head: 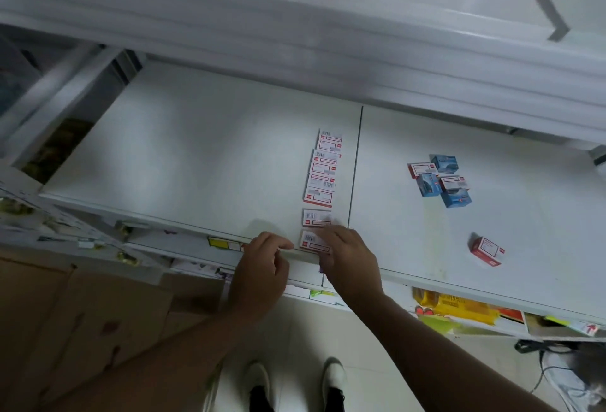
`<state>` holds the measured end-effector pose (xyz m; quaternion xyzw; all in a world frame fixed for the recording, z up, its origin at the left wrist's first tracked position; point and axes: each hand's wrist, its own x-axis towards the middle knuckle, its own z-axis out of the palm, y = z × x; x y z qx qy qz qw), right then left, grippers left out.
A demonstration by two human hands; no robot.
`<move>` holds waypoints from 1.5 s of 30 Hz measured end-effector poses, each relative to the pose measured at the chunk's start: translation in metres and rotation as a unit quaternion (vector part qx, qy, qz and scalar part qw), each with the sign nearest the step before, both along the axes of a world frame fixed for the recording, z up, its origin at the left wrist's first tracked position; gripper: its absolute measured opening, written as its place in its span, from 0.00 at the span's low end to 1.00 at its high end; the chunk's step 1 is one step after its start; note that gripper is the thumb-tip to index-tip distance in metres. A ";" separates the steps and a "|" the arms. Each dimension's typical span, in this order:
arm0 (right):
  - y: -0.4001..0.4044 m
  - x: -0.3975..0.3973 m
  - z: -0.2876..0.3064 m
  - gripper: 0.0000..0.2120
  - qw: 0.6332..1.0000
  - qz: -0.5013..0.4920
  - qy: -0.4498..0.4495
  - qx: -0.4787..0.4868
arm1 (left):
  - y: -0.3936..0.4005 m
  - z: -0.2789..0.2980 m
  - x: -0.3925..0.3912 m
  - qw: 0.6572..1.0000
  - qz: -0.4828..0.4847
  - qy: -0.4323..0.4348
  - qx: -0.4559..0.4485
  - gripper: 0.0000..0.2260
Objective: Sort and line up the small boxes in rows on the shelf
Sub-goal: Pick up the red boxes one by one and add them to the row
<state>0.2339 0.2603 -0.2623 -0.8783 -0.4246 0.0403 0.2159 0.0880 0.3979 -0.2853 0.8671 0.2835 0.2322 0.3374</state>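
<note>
The nearest red-and-white box (313,241) lies flat at the front edge of the white shelf (196,149), just left of the dark seam (355,165) that splits the shelf into two panels. The right hand (347,257) covers its right end, fingers curved down onto it; whether they pinch the box or only press it I cannot tell. The left hand (262,267) rests at the shelf lip just left of the box, its fingers loosely curled with the tips close beside the box's left edge, holding nothing that shows.

This box is the front one of a column (323,179) running back along the left side of the seam: seven boxes as I count them, though the middle ones overlap and blur, so the count is uncertain.

Right of the seam, well apart from the column, sits a loose cluster (439,180) of five: three blue boxes and two red-and-white. A single red-and-white box (487,251) lies alone, nearer the front edge than the cluster.

These look like small cardboard cartons: light, stiff enough to hold shape but crushable under a hard squeeze, smooth-faced and likely to slide on the shelf. Taking one by its two long edges, or nudging it from an end, should serve best.
</note>
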 end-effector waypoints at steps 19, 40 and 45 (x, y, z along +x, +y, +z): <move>0.023 -0.039 0.012 0.33 0.794 -0.236 0.471 0.302 | -0.048 0.014 0.063 0.883 0.163 -0.104 -0.428 0.21; 0.064 0.010 0.005 0.15 0.773 -0.230 0.496 0.323 | -0.019 0.015 0.108 0.887 0.135 -0.066 -0.436 0.21; 0.071 0.022 0.004 0.18 0.787 -0.222 0.488 0.305 | -0.011 0.025 0.120 0.881 0.134 -0.063 -0.450 0.20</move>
